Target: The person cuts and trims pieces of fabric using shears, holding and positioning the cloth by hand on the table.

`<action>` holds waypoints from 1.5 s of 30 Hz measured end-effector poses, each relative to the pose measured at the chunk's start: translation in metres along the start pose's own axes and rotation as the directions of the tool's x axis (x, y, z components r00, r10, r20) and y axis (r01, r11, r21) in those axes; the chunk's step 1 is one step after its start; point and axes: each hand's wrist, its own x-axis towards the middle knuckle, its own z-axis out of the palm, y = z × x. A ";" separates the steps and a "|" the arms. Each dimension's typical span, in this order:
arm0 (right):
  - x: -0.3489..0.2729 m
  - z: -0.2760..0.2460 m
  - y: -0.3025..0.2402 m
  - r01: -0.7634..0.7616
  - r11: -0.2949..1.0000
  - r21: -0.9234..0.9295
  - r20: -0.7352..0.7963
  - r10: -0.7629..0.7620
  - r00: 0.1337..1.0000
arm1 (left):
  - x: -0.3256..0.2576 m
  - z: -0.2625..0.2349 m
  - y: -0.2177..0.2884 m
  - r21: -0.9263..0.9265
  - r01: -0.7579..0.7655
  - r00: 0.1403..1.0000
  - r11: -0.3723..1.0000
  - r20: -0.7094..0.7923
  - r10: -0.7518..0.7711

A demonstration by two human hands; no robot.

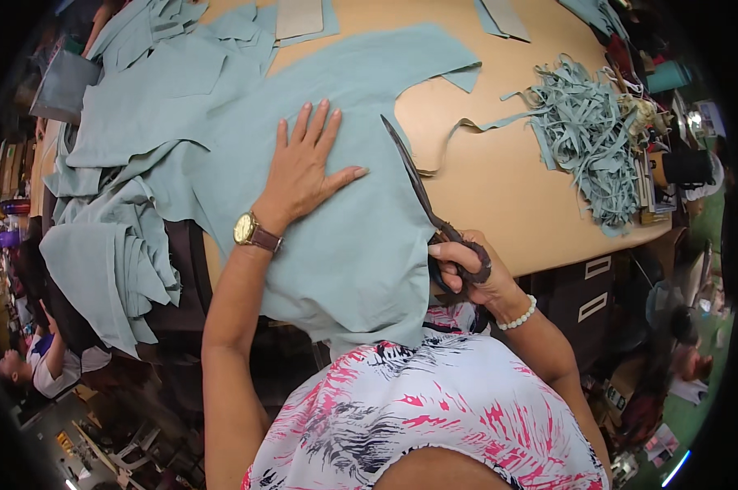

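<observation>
A large piece of pale blue-green fabric (344, 237) lies across the wooden table and hangs over its near edge toward my lap. My left hand (304, 167) rests flat on it, fingers spread, a watch on the wrist. In my right hand (475, 269) is a pair of dark scissors (418, 184), my fingers through the handles. The blades point away from me, along the fabric's right edge. The lower blade is partly hidden by the cloth. A narrow fabric strip (467, 125) curls from beside the blades toward a heap of trimmings at the right.
The heap of thin fabric trimmings (585, 139) sits on the right of the table (500, 204). More folded fabric (112, 253) hangs off the left side. Flat pattern pieces (300, 18) lie at the far edge. A person (46, 359) is at the far left.
</observation>
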 end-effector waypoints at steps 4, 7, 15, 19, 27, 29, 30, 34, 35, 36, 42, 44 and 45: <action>0.002 0.002 0.004 0.032 0.999 0.040 0.012 -0.032 0.999 | -0.003 0.003 0.004 0.005 0.041 0.999 0.999 -0.026 -0.041; 0.002 0.003 0.002 0.012 0.999 0.034 0.008 -0.012 1.000 | -0.003 0.003 0.003 -0.002 0.054 0.998 0.999 -0.028 -0.054; 0.003 0.004 0.001 0.023 1.000 0.013 0.010 -0.023 1.000 | -0.004 0.003 0.002 -0.018 0.061 0.998 0.998 -0.027 -0.061; 0.008 0.005 -0.005 0.017 1.000 -0.016 0.047 -0.016 0.999 | -0.004 0.005 0.001 -0.016 0.053 0.997 0.998 -0.046 -0.054; 0.021 0.006 -0.016 0.005 0.997 0.078 -0.023 -0.003 1.000 | -0.004 0.002 0.001 -0.032 0.044 0.998 0.999 -0.039 -0.045; 0.024 0.007 -0.018 -0.004 0.998 0.065 -0.006 0.004 1.000 | -0.005 0.002 0.000 -0.021 0.033 0.997 0.999 -0.070 -0.035; 0.025 0.007 -0.019 -0.011 0.999 0.053 0.001 0.011 1.000 | -0.005 0.002 0.000 -0.022 0.032 0.997 0.999 -0.069 -0.034; 0.030 0.007 -0.020 -0.025 0.999 0.022 0.008 0.025 1.000 | -0.003 0.003 0.001 -0.032 0.027 0.996 0.999 -0.079 -0.030; 0.030 0.008 -0.021 -0.026 0.999 0.024 0.006 0.026 1.000 | -0.003 0.002 0.001 -0.034 0.027 0.996 0.999 -0.079 -0.030; 0.030 0.010 -0.022 -0.012 1.000 0.025 0.001 0.012 1.000 | -0.003 0.002 0.001 -0.034 0.026 0.997 0.999 -0.077 -0.028; 0.032 0.012 -0.022 0.005 0.998 0.057 0.003 -0.005 1.000 | -0.004 0.003 0.001 -0.046 0.035 0.997 0.998 -0.067 -0.038; 0.032 0.012 -0.021 0.006 0.997 0.071 0.003 -0.006 1.000 | -0.005 0.001 0.001 -0.047 0.059 0.998 0.997 -0.024 -0.060; 0.032 0.011 -0.020 0.006 0.997 0.079 -0.001 -0.006 1.000 | -0.004 0.001 0.002 -0.048 0.057 0.998 0.997 -0.023 -0.059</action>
